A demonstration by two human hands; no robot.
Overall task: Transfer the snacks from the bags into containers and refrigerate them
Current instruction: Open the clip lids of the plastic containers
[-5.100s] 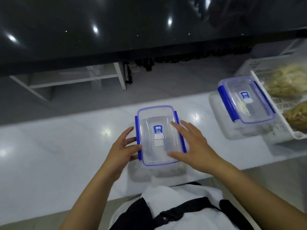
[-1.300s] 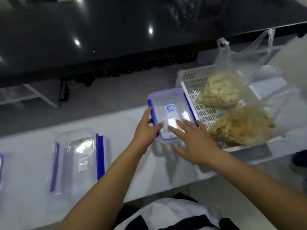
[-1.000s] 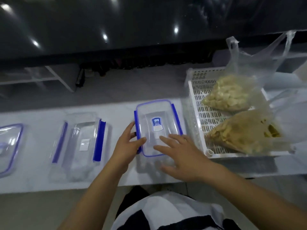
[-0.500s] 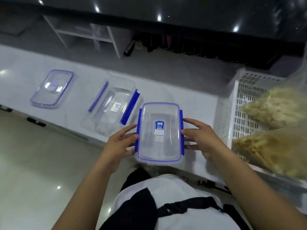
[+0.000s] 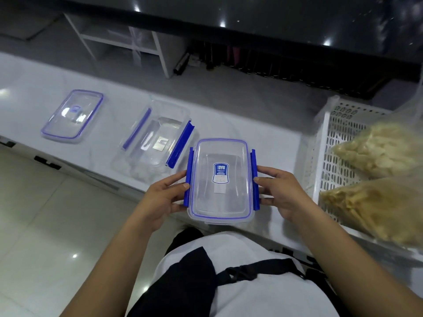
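You have drawn the lidded container point(image 5: 220, 179) off the spot beside the white basket point(image 5: 325, 143) to the counter's near edge, left hand point(image 5: 163, 197) and right hand point(image 5: 280, 193) each pinching a blue side clip, so unlatching comes next.
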